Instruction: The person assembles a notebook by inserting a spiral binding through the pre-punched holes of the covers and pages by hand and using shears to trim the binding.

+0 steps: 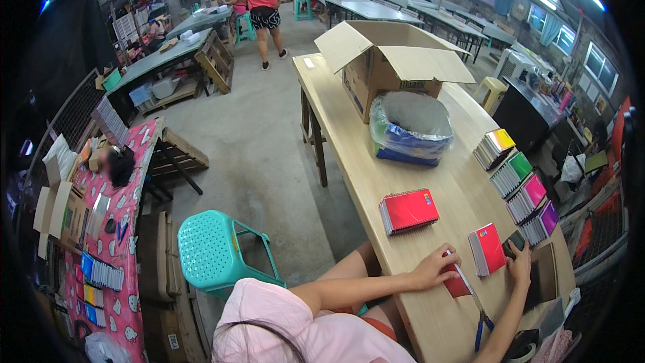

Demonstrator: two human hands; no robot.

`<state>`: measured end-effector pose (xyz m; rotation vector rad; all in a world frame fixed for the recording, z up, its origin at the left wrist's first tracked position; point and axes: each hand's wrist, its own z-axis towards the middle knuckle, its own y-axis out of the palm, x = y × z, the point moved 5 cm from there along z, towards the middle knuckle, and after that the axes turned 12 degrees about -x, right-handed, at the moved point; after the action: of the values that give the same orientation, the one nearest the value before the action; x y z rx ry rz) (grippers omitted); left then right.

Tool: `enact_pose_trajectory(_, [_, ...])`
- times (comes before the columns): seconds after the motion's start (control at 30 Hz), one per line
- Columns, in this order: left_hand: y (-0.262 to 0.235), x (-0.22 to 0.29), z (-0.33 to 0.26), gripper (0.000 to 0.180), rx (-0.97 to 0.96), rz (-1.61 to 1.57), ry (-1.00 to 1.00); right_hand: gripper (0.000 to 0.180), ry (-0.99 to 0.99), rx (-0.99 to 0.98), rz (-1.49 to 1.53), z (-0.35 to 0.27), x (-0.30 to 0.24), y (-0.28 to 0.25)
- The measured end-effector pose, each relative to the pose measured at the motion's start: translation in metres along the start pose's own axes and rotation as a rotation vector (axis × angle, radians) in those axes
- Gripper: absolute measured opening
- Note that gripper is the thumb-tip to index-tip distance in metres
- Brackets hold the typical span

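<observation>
Left hand (pixel 437 267) first: its fingers (pixel 451 255) are curled down and closed over a small red notebook (pixel 457 286), pinning it flat on the pale wooden tabletop (pixel 376 161). The notebook is thin, red-covered, and lies half under the palm, its lower corner poking out toward the near edge. A white strip or ruler (pixel 465 278) runs slantwise across it, just by the fingertips.

Over to the right hand (pixel 519 262): fingers bent, resting on a dark flat object (pixel 513 245); whether they clamp it or only press on it, I cannot tell. Just beside that hand lies a dark brown board (pixel 543 274).

Between the two hands sits a small stack of red notebooks (pixel 486 249), spines showing white. Below the left hand, blue-handled pliers (pixel 482 326) lie near the tabletop edge.

Further out, a bigger red spiral-bound stack (pixel 408 210) sits well apart toward the middle. Along the right edge runs a row of stacks: yellow (pixel 495 147), green (pixel 512 173), pink (pixel 527 197), purple (pixel 541 222). Beyond them, a bin lined with a plastic bag (pixel 410 128), touching an open cardboard box (pixel 390 64). On the floor to the left, a teal plastic stool (pixel 215 249).
</observation>
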<state>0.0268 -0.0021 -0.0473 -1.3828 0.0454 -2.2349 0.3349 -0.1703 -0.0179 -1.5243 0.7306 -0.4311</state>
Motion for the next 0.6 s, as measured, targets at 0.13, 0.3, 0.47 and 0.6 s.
enact_pose_trajectory(0.13, [-0.005,-0.003,-0.004,0.027,0.004,0.013,-0.015,0.045,0.098,-0.132,-0.104,-0.002,-0.038,-0.025])
enact_pose_trajectory(0.3, [-0.001,0.006,0.001,0.034,-0.034,-0.031,0.041,0.035,0.109,0.309,0.15,-0.046,0.017,-0.067])
enact_pose_trajectory(0.47, [-0.001,-0.005,0.0,0.041,-0.084,-0.063,0.036,0.08,-0.471,-0.059,1.038,-0.124,-0.095,-0.032])
enact_pose_trajectory(0.6, [0.0,-0.004,0.003,0.038,-0.081,-0.06,0.025,0.069,-0.424,-0.263,1.001,-0.145,-0.111,0.022])
